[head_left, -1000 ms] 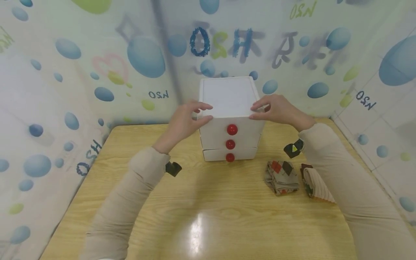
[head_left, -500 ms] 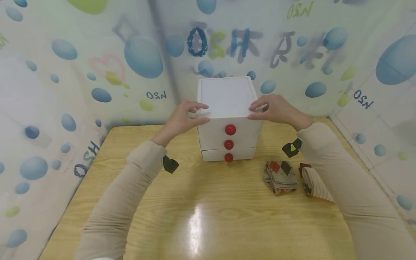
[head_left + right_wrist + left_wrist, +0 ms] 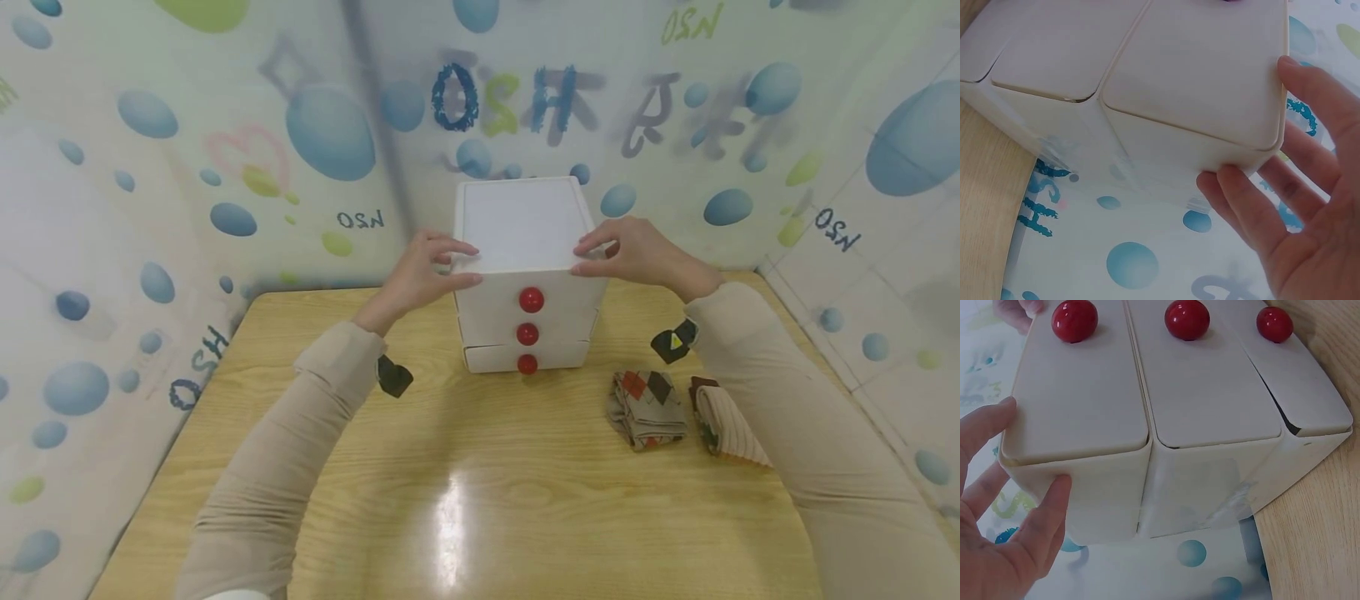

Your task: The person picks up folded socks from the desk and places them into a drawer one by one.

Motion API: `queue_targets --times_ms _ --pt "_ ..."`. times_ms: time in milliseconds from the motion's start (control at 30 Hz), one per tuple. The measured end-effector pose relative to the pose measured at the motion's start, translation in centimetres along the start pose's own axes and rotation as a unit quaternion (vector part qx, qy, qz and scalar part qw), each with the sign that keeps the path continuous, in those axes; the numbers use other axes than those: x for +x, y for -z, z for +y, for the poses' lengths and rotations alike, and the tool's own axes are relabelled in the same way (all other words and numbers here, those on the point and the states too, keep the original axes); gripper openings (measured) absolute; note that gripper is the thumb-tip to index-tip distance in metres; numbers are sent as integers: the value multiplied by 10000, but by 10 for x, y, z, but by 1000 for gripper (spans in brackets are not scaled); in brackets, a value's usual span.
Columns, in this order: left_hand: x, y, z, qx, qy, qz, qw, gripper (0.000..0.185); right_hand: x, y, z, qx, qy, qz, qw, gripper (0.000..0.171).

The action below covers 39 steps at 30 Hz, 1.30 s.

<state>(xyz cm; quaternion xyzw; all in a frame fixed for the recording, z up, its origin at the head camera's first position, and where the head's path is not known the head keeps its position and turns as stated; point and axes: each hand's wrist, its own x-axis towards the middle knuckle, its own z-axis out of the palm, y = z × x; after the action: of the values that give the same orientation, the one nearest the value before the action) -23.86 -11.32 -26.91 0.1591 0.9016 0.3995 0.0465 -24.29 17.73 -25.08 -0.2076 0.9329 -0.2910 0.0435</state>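
White drawer unit (image 3: 527, 258), probably light, stiff and smooth, is best held at its upper front corners, which left grip (image 3: 420, 273) and right grip (image 3: 636, 252) clasp.

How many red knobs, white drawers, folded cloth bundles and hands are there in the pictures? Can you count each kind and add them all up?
Red knobs: 3
White drawers: 3
Folded cloth bundles: 2
Hands: 2, the left hand and the right hand
Total: 10
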Motion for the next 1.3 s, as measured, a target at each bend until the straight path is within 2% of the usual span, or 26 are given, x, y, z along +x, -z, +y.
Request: queue_targets --times_ms 233,533,700,1000,1300 --pt "1 4 -5 -272 -22 -106 9996 36 1 -1 -2 -11 51 35 10000 39" --pt "4 9 -3 -268 264 -344 9987 37 -1 -4 1 -45 302 169 9994 37" --pt "4 12 -2 -202 285 -429 9985 37 -1 -6 0 -63 410 234 9989 37" --pt "5 11 -3 -361 333 -545 9973 37 -1 -13 9 -150 411 436 9981 35" --pt "4 12 3 -490 477 -657 9955 38 -11 -26 17 -234 1168 1103 9867 33"
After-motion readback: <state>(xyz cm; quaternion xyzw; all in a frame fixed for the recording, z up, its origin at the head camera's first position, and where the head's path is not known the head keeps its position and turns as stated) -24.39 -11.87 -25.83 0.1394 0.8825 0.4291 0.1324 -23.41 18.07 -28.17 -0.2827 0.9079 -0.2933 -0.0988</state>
